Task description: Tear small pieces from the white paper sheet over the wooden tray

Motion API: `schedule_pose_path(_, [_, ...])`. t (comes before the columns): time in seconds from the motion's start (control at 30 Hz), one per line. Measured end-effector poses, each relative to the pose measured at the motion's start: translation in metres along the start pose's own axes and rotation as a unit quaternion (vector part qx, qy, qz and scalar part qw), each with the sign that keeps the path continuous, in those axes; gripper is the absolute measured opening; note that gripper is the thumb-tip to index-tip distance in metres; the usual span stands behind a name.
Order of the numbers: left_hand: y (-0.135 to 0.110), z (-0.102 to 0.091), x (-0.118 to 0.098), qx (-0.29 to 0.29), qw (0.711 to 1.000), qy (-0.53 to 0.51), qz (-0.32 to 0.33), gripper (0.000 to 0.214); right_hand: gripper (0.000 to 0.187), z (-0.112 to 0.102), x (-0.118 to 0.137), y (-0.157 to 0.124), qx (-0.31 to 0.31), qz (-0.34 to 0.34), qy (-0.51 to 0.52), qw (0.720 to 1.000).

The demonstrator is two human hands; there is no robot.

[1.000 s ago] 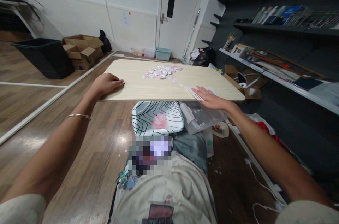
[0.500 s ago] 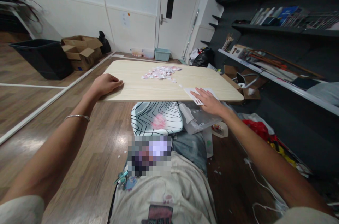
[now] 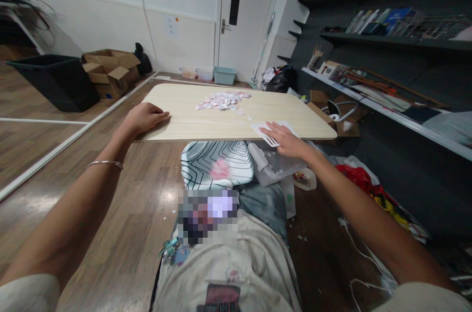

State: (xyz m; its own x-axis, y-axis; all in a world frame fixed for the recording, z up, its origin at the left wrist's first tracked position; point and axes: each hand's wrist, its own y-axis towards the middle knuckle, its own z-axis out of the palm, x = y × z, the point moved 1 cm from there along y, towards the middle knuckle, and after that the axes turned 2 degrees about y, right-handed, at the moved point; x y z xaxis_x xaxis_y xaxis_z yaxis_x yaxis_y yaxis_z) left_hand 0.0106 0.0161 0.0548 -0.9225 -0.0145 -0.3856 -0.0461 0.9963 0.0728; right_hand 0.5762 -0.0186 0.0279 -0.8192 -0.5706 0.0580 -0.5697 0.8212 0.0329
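My left hand (image 3: 147,117) rests at the left edge of the pale wood tabletop (image 3: 191,127), its fingers curled together on the surface; I see nothing in them. Flat on a white card with slots (image 3: 271,141) lies my right hand (image 3: 283,137), fingers stretched out, at the table's front edge. One corner of the card juts past that edge. Beyond the hands, a heap of small white and pinkish paper scraps (image 3: 224,100) is spread over the far middle of the tabletop. A few loose scraps lie between the heap and the card.
Under the front edge are a black-and-white patterned tray (image 3: 199,167) and a clear plastic box (image 3: 275,169). A black bin (image 3: 55,85) and cardboard boxes (image 3: 114,76) stand on the left. Dark shelves (image 3: 387,46) line the right side. White cables (image 3: 363,253) trail across the floor.
My right hand and the white card have slid slightly left along the front edge. My left hand stays in place; the whole view has shifted a little.
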Motion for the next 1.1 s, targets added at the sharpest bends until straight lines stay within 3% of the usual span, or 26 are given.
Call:
schedule_pose_path(0.3, [0.003, 0.0, 0.003, 0.002, 1.0, 0.006, 0.013, 0.052, 0.127, 0.005, 0.007, -0.005, -0.002, -0.012, 0.01, 1.0])
schedule_pose_path(0.57, [0.004, 0.002, 0.007, 0.011, 1.0, 0.012, 0.007, 0.055, 0.116, 0.0, 0.014, -0.006, -0.032, -0.004, 0.043, 0.999])
schedule_pose_path(0.8, [0.014, 0.007, 0.015, -0.066, 0.997, -0.013, 0.047, 0.042, 0.103, -0.003, 0.032, 0.003, -0.044, 0.066, 0.07, 0.994])
schedule_pose_path(0.97, [0.014, 0.007, 0.015, -0.073, 0.995, -0.04, 0.047, 0.031, 0.102, -0.016, 0.041, 0.017, -0.036, 0.092, 0.064, 0.993])
schedule_pose_path(1.1, [0.018, 0.008, 0.017, -0.082, 0.996, -0.007, 0.021, 0.026, 0.09, -0.035, 0.039, 0.025, -0.032, 0.121, 0.07, 0.99])
